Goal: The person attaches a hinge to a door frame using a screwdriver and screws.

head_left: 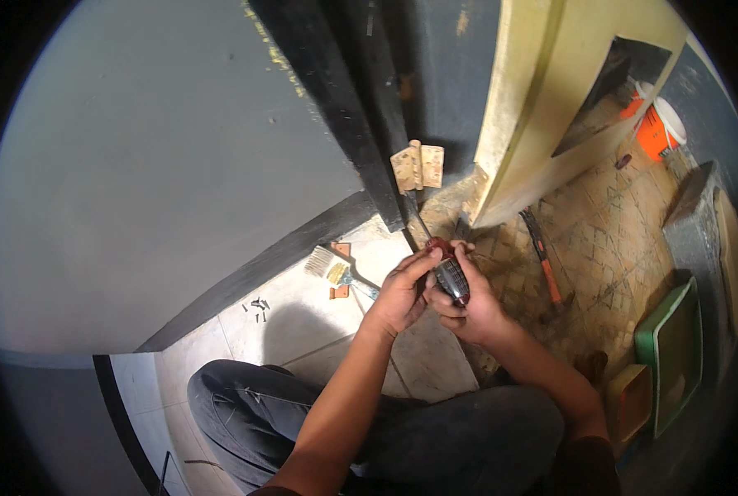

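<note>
- Head view: a screwdriver (449, 277) is held by both hands, its dark handle pointed down toward the knees and its shaft run up to the lower edge of a paint-spotted hinge (418, 165); whether the tip is seated in a screw cannot be told.
- Left hand (403, 296): the thumb is laid along the upper part of the handle, and the fingers, partly hidden, are closed against it.
- Right hand (470, 302): the handle is clamped between thumb and curled fingers.
- The hinge is set at a black door frame (352, 124), beside a pale yellow door (542, 124).
- Left of the hands, a paintbrush (333, 269) is laid across reddish-brown metal (340, 292) on the tiles; loose screws (258, 309) are scattered nearby.
- To the right, an orange-and-black-handled tool (544, 264) is left on the patterned floor (592, 227).
</note>
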Action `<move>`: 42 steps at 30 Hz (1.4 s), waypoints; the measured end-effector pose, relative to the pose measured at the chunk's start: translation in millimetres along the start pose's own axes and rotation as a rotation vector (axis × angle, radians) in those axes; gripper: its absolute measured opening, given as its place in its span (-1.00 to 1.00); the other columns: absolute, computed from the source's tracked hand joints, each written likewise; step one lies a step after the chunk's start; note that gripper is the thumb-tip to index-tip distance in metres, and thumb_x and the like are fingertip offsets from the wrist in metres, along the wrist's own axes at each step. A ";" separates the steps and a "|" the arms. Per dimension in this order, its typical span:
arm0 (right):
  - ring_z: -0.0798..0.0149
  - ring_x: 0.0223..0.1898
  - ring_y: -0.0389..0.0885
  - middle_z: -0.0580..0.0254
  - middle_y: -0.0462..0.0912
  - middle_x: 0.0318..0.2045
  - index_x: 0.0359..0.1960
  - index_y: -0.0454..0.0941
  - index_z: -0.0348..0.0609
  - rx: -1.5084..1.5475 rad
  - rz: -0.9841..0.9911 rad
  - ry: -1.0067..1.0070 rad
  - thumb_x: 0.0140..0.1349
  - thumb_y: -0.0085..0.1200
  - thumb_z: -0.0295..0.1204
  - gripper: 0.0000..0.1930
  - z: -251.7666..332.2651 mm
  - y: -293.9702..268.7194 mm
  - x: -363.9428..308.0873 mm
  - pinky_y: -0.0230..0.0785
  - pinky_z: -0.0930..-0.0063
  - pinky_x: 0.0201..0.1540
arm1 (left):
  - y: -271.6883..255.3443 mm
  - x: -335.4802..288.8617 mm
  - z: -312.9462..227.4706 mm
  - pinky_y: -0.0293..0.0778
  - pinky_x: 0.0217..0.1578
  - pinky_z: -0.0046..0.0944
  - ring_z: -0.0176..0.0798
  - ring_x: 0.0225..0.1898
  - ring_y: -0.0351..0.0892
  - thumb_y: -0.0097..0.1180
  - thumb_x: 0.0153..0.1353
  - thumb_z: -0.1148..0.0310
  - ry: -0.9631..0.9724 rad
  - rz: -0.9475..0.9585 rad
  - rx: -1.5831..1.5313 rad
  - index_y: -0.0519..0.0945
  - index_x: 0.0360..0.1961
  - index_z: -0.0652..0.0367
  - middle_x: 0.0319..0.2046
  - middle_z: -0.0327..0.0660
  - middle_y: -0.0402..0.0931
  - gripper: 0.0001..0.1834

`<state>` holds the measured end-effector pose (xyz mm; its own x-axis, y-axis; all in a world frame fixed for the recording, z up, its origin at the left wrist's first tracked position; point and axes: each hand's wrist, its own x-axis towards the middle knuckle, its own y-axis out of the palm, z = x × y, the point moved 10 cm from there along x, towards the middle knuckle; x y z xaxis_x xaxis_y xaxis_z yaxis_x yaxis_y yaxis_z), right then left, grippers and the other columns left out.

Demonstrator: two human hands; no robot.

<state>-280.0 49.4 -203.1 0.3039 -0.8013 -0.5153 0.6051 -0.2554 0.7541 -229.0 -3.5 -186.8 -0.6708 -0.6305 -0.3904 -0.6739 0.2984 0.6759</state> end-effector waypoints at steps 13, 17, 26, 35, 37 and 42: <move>0.19 -0.38 0.64 0.05 0.65 -0.34 0.10 0.47 -0.25 -0.794 -0.499 -0.562 0.52 0.05 0.12 -0.41 35.1 -36.8 -23.5 0.51 0.28 -0.31 | -15.3 12.5 -14.0 0.47 -0.06 -0.34 -0.43 -0.21 0.57 0.43 0.37 0.18 0.189 -0.381 0.126 0.65 -0.21 0.20 -0.29 -0.26 0.68 -0.70; 0.43 -0.71 0.22 0.36 0.41 -0.66 -0.17 0.62 -0.10 -0.041 -0.126 0.107 0.46 -0.33 0.49 -0.16 -9.8 -45.8 1.4 -0.01 0.48 -0.68 | -10.9 11.3 -2.8 0.44 0.19 -0.23 -0.31 0.06 0.59 0.31 0.45 0.17 0.172 -0.096 0.119 0.64 0.17 0.25 -0.07 -0.19 0.71 -0.57; -0.36 -0.11 0.75 -0.37 0.71 -0.15 0.41 0.21 -0.33 -1.654 -0.346 -1.121 0.40 0.30 -0.27 -0.29 60.4 37.3 -58.1 0.62 0.06 -0.05 | -22.0 5.7 -44.9 0.45 -0.41 -0.45 -0.49 -0.50 0.53 0.54 0.28 0.27 0.551 -0.513 0.462 0.64 -0.39 0.25 -0.50 -0.28 0.66 -0.67; 0.42 -0.64 0.41 0.37 0.50 -0.55 -0.06 0.59 -0.24 -0.235 -0.044 -0.030 0.56 -0.03 0.15 -0.41 39.4 -15.5 -31.3 0.23 0.41 -0.62 | 14.7 10.3 -22.9 0.47 0.13 -0.33 -0.39 -0.08 0.67 0.26 0.49 0.33 0.214 -0.087 0.047 0.74 0.04 0.29 -0.14 -0.21 0.78 -0.74; 0.36 -0.55 0.55 0.25 0.61 -0.44 0.14 0.50 -0.30 -0.800 -0.254 -0.381 0.53 0.12 0.04 -0.44 69.9 -9.2 -51.4 0.41 0.34 -0.51 | -5.3 9.4 -31.2 0.51 0.00 -0.37 -0.41 -0.18 0.67 0.38 0.41 0.32 0.329 -0.273 0.212 0.76 -0.11 0.34 -0.22 -0.21 0.78 -0.75; -0.17 -0.11 0.74 -0.29 0.64 -0.09 0.33 0.27 -0.43 -1.695 -0.376 -0.999 0.47 0.24 -0.28 -0.40 66.7 31.4 -58.2 0.56 0.07 -0.04 | -16.1 10.4 -35.5 0.53 0.00 -0.31 -0.37 -0.29 0.66 0.51 0.30 0.22 0.325 -0.489 0.457 0.74 -0.31 0.29 -0.34 -0.16 0.75 -0.69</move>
<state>-327.8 51.9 -122.3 -0.0585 -0.9548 0.2915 0.6613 -0.2558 -0.7051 -214.1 -40.3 -179.6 -0.1837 -0.9269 -0.3272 -0.9813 0.1531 0.1170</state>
